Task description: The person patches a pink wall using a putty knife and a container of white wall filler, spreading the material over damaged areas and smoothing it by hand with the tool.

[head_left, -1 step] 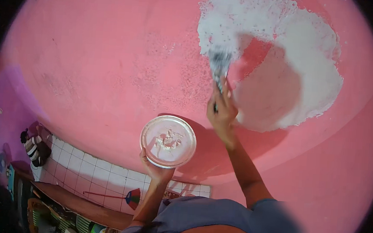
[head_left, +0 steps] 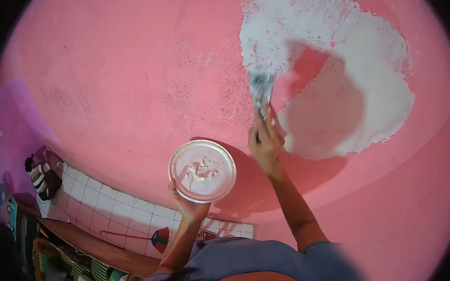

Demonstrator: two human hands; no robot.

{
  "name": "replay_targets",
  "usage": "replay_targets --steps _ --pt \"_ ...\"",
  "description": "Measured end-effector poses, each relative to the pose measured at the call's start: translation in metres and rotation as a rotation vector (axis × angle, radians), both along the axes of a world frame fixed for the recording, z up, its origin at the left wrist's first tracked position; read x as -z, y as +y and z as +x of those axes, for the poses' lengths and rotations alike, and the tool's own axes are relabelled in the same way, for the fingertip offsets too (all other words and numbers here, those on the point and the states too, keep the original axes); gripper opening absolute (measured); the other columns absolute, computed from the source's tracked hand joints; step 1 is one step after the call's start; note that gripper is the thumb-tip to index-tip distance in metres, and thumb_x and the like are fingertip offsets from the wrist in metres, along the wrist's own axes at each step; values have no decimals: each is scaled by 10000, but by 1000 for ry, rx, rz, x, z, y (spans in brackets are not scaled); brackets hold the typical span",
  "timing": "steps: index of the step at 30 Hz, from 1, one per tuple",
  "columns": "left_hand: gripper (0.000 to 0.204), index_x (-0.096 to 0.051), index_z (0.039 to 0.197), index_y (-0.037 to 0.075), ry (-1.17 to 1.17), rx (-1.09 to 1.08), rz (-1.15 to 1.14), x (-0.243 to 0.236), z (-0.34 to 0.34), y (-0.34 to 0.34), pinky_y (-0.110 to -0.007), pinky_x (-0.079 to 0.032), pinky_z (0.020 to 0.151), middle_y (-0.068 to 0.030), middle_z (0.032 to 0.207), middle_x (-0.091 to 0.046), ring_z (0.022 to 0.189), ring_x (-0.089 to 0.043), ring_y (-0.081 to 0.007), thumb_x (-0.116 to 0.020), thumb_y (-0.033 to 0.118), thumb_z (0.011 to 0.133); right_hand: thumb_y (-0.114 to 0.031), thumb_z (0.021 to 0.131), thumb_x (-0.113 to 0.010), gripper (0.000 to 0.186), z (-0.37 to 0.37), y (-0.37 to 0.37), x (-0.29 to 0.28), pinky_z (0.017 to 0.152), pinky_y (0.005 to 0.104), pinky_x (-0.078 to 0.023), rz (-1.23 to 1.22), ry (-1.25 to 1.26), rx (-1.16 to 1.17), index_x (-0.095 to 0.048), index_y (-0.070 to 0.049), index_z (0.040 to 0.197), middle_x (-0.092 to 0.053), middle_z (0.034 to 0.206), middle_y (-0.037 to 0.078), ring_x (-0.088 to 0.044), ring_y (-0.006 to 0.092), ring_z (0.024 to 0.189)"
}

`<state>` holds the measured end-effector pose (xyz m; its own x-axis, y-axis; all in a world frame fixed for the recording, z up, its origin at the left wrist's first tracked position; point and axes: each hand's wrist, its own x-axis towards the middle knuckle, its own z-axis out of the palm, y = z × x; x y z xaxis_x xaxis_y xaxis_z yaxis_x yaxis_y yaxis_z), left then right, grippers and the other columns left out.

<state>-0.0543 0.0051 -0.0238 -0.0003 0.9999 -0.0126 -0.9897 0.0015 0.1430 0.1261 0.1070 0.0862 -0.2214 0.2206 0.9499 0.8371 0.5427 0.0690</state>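
Note:
My right hand (head_left: 267, 145) grips a putty knife (head_left: 262, 83) with a wide blade, slightly smeared by motion. The blade lies at the lower left edge of a white filler patch (head_left: 294, 21) on the pink wall (head_left: 120, 82). My left hand (head_left: 192, 205) is closed on the near rim of a round, shallow metal plate (head_left: 201, 196), its thumb over the edge. Whitish paste (head_left: 205, 170) is smeared and lumped in the plate's middle. Left of the blade, the wall surface is pitted and rough. My right arm's shadow falls across the patch.
White floor tiles (head_left: 120, 206) run along the wall's foot. On them lies a red-handled tool with a multicoloured head (head_left: 160, 239). A brown wooden piece of furniture (head_left: 95, 246) stands behind. A striped bundle (head_left: 42, 181) sits at the far left corner, by the purple wall (head_left: 15, 122).
My right hand and the putty knife have moved a little downward and slightly left along the wall. My left hand and the plate stay nearly still.

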Motion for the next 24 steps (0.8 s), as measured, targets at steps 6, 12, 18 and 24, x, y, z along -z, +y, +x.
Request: replay_targets --steps 6,12,18,24 --pt "728 -362 1400 128 19 -22 31 1 -2 1 -577 -300 1065 -121 1428 -373 1320 -353 -326 -474 582 841 69 755 -596 402 0 -20 3 808 337 -538 -59 35 -67 -634 19 1152 -554 1268 230 -618 355 1068" --pt "719 -368 1402 137 9 10 -5 1 -4 0 -554 -285 1080 -100 1431 -381 1325 -350 -312 -496 562 836 91 769 -562 448 -33 12 -82 763 300 -547 191 122 -25 -616 -20 1199 -494 1349 208 -594 329 1119" --pt "720 -369 1402 137 -5 8 -25 5 -2 0 -548 -287 1082 -101 1432 -380 1324 -353 -310 -504 557 833 86 756 -574 453 -17 22 -62 766 315 -548 148 75 43 -617 -17 1195 -501 1350 190 -592 332 1118" --pt "723 -374 1395 119 -2 -19 25 0 1 2 -556 -306 1072 -116 1427 -383 1315 -361 -322 -494 564 838 33 716 -585 471 9 -1 6 779 333 -548 -38 74 -57 -623 -14 1183 -507 1349 178 -608 317 1099"
